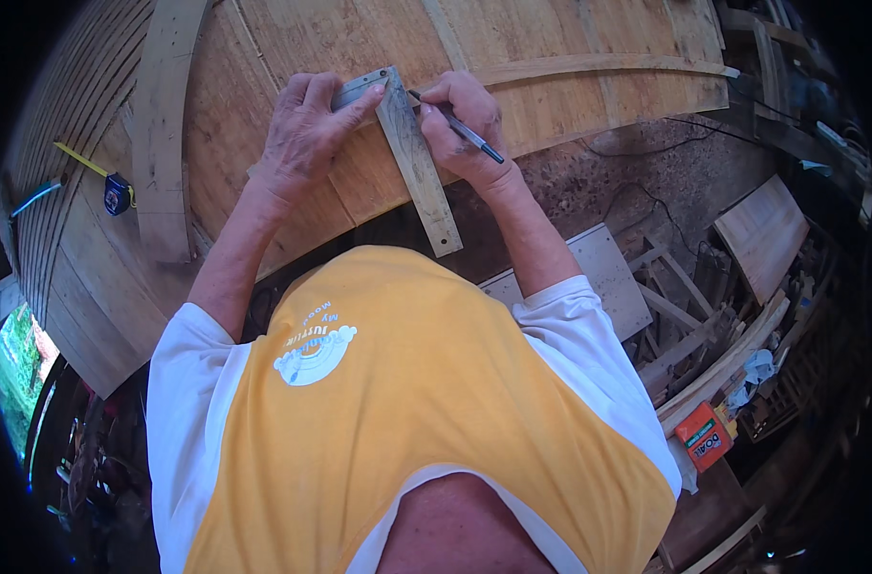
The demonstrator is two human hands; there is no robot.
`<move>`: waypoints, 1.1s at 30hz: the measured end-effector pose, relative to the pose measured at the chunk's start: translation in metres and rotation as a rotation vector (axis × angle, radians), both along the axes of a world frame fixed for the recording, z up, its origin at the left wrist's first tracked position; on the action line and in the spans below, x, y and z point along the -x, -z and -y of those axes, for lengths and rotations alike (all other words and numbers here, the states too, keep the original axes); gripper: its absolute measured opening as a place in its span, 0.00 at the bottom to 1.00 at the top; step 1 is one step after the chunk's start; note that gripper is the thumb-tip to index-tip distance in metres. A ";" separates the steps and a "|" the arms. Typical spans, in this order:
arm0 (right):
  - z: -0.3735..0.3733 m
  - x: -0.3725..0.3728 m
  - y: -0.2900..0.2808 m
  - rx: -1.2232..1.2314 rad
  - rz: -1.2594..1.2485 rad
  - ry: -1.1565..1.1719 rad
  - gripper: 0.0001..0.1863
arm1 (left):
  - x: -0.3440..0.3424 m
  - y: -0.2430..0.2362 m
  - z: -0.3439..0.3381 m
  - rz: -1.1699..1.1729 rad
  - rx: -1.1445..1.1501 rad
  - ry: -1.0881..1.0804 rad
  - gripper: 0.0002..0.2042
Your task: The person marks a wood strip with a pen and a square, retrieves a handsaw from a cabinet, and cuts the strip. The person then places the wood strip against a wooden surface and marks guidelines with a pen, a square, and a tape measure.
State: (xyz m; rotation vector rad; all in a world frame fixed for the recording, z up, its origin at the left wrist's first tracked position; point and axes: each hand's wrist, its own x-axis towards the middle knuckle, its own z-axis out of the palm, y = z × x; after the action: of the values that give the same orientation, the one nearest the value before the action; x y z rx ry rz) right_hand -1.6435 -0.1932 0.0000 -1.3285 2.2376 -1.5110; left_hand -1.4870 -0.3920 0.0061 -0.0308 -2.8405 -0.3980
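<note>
My left hand (305,134) grips a try square (417,167), its thumb lying along the short metal arm. The square's long wooden arm points down toward my body, past the near edge of the wooden panel (312,215). A pen (476,142) is held in my right hand (467,117), its tip close to the square's corner. Under the square, a long, slightly curved wooden strip (589,64) crosses the panel and runs off to the right.
A tape measure (118,193) with its yellow blade pulled out lies left, beside a wide plank (162,124) and a blue pen-like item (37,197). At right are a pale board (608,277), scrap wood (680,297) and an orange-red box (705,437).
</note>
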 end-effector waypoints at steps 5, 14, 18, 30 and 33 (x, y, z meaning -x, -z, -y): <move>0.001 -0.001 -0.001 0.011 -0.017 -0.009 0.05 | 0.002 -0.003 0.000 0.018 0.036 0.016 0.34; 0.001 0.001 -0.001 -0.046 -0.072 -0.047 0.06 | 0.003 -0.003 0.003 0.059 0.090 0.070 0.34; 0.001 0.001 -0.009 -0.086 0.006 -0.040 0.06 | 0.002 -0.002 0.005 0.039 0.099 0.087 0.39; 0.003 0.004 -0.009 -0.185 0.203 -0.006 0.05 | 0.000 0.001 0.005 0.024 0.130 0.096 0.39; 0.001 0.005 -0.012 -0.147 0.125 -0.043 0.05 | 0.001 -0.001 0.006 0.023 0.121 0.100 0.39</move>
State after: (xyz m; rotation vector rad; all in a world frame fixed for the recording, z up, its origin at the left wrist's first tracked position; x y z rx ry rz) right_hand -1.6481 -0.1947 0.0123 -1.1977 2.1816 -1.3475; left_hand -1.4882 -0.3978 0.0071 -0.1935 -2.8897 -0.2480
